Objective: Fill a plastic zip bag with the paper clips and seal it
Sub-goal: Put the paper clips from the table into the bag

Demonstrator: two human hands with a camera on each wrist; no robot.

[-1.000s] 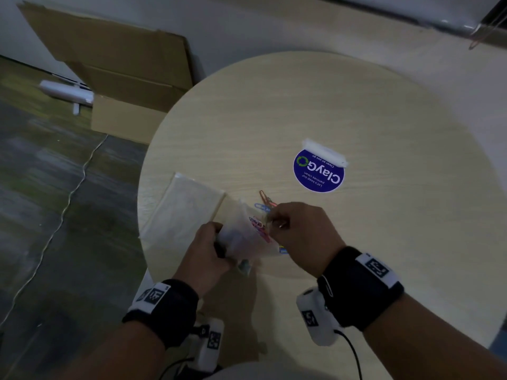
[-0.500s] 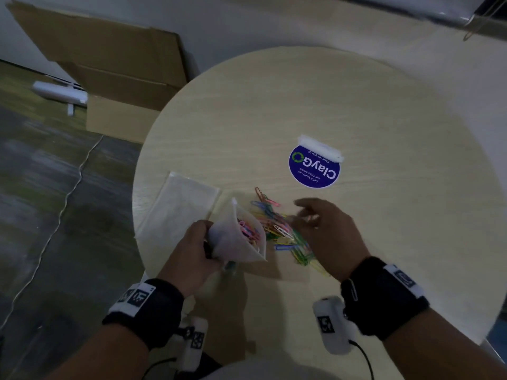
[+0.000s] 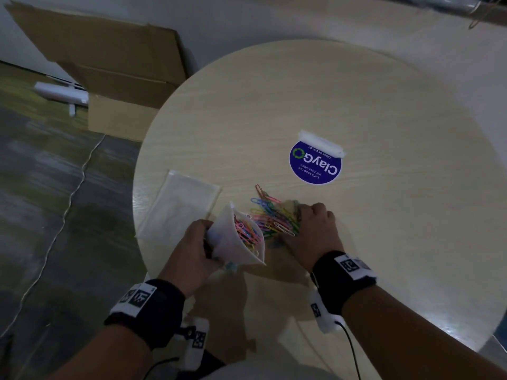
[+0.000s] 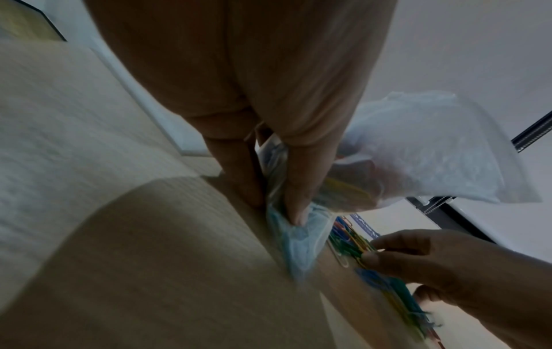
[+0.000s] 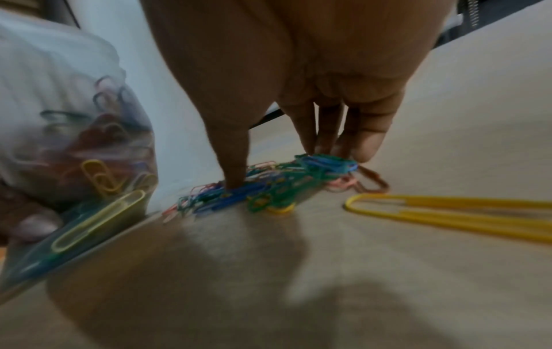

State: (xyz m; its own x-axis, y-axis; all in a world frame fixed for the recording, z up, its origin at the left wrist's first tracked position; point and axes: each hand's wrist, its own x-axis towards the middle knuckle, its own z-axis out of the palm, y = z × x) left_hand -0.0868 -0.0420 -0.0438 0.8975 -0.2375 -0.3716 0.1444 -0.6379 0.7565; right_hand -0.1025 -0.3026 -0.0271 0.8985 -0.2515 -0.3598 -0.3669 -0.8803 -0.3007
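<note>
A clear zip bag (image 3: 227,242) stands tilted with its mouth open to the right, and several coloured paper clips lie inside it. My left hand (image 3: 192,248) grips its lower part between thumb and fingers (image 4: 295,189). Just right of the bag, a loose pile of coloured paper clips (image 3: 274,218) lies on the round wooden table (image 3: 301,91). My right hand (image 3: 312,226) is down on this pile, with the thumb (image 5: 233,165) on its near end and the fingertips (image 5: 358,146) at its far end, pinching a bunch. One yellow clip (image 5: 448,210) lies apart to the right.
A flat stack of spare clear bags (image 3: 178,207) lies at the table's left edge. A round blue sticker (image 3: 315,164) is stuck behind the pile. A cardboard box (image 3: 115,72) and a thin cable (image 3: 68,193) are on the floor to the left.
My right hand left the bag's mouth and dropped right onto the pile of clips. The left hand kept hold of the bag, which now gapes open.
</note>
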